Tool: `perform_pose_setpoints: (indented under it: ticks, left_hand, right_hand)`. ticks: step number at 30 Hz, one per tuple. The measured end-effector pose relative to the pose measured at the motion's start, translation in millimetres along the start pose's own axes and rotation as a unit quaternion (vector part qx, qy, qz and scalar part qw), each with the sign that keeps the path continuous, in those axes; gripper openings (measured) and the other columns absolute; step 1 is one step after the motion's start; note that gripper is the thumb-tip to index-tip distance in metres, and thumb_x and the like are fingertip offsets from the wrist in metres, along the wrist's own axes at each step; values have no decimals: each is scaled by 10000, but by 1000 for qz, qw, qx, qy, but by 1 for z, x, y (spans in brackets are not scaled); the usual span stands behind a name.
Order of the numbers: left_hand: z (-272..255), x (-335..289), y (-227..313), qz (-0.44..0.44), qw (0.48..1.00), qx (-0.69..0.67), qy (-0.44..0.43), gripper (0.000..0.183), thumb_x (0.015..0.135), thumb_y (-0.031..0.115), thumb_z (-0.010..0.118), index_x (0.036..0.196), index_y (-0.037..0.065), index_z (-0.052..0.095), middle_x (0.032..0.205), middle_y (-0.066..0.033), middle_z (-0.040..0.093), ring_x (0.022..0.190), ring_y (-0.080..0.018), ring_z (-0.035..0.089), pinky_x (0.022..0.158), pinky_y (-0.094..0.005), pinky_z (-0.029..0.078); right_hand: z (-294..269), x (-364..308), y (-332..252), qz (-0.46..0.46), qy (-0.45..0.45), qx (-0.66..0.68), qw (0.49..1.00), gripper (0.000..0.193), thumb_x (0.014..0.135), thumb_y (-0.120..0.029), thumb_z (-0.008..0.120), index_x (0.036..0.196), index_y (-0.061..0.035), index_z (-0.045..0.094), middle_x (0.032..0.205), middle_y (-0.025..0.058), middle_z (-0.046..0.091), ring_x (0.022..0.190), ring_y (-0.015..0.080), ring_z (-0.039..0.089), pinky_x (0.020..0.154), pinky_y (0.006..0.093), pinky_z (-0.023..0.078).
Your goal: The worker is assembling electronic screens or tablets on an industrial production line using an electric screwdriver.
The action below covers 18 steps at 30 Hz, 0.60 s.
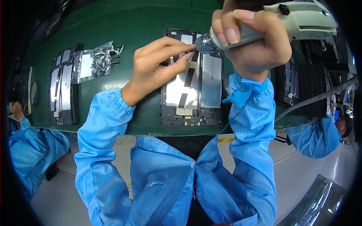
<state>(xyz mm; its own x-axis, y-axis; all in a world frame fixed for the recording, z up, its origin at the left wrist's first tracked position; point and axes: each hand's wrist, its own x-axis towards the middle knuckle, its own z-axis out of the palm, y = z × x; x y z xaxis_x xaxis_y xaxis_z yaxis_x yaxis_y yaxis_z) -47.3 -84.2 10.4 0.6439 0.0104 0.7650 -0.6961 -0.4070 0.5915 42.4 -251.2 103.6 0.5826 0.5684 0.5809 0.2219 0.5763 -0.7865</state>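
Observation:
My right hand (264, 41) is wrapped round a pale electric screwdriver (309, 20), its ribbed metal nose pointing left above the far part of an opened tablet (211, 86). The tablet lies on the green table in front of me, with silver plates, dark strips and a black frame showing. My left hand (158, 62) reaches over its far left part, thumb and forefinger pinched together beside the screwdriver's nose. Whatever small thing those fingertips hold, if anything, cannot be made out. The driver's bit is hidden too.
A clear plastic bag of small dark parts (100, 62) lies left, against another opened tablet (62, 88). Dark tablet units (311, 88) stand at the right, near a grey cable (320, 96). A blue wrist strap (250, 88) trails a cord. Co-workers in blue sit at both sides.

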Motion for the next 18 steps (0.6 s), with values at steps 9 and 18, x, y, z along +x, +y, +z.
perform_pose_setpoints:
  ticks: [9,18]
  left_hand:
    - [-2,1,0,12,1000,11,-5,201,795,23,751,996,32,756,875,-75,711,649,-107,631,502,-222,476]
    - [-3,-1,1,16,1000,10,-3,205,788,25,755,992,26,755,882,-83,716,648,-114,639,516,-222,480]
  right_hand:
    - [-6,2,2,-30,-41,-27,998,277,847,-223,411,894,-13,587,582,78,479,501,143,445,512,300,400]
    - [-4,4,0,-39,-75,-2,996,303,859,-224,392,901,4,588,588,89,492,504,155,451,513,304,415]
